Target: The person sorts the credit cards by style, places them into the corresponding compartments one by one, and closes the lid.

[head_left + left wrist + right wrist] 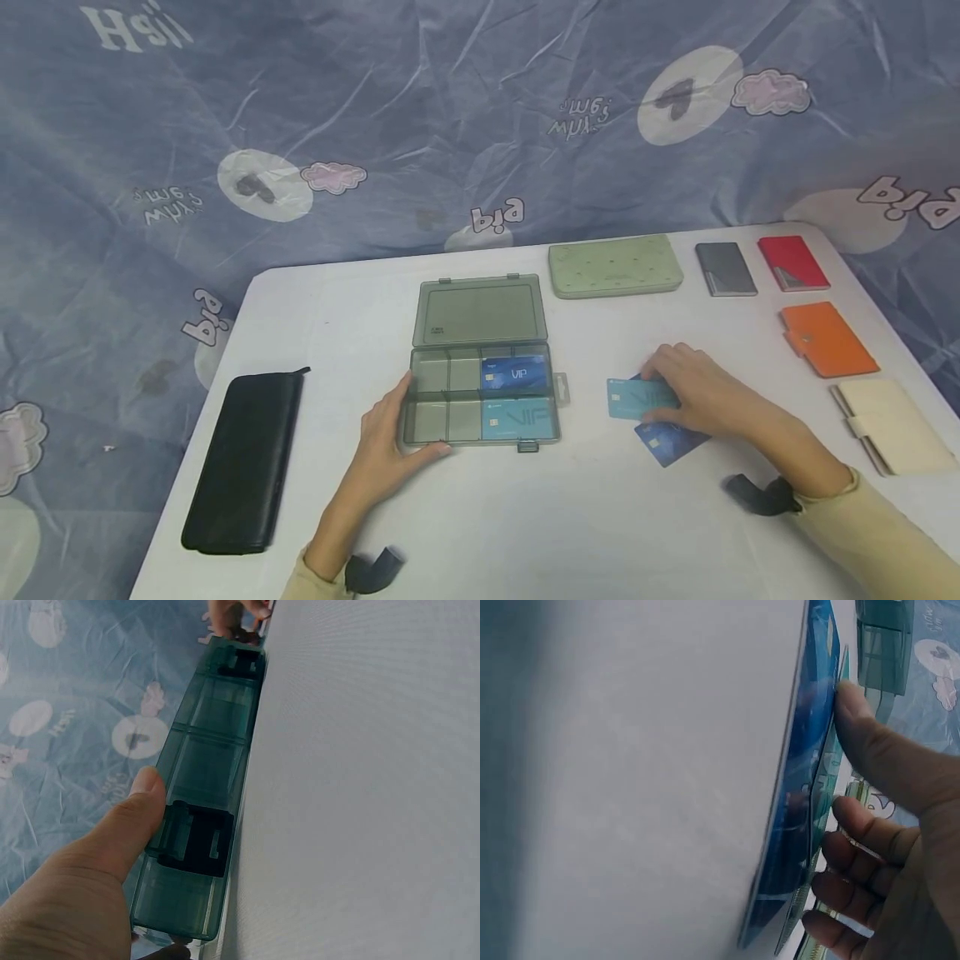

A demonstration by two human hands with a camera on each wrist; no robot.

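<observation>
A divided grey-green plastic box [465, 395] lies with its lid folded back. In its right compartments sit a dark blue VIP card [514, 373] and a light blue VIP card [517, 418]. My left hand [384, 446] grips the box's near left corner, its thumb [135, 806] on the front rim in the left wrist view. Right of the box, my right hand [693, 390] pinches another light blue card [628, 400] between thumb and fingers. Beneath that card a dark blue card [667, 443] shows on the table, and a dark blue corner peeks out above it.
A black zip wallet [243, 462] lies on the left. Behind and right are a green case [615, 267], a grey card holder [726, 269], a red card holder [793, 262], an orange wallet [832, 339] and a cream wallet [900, 427]. Patterned cloth [420, 108] hangs behind the white table.
</observation>
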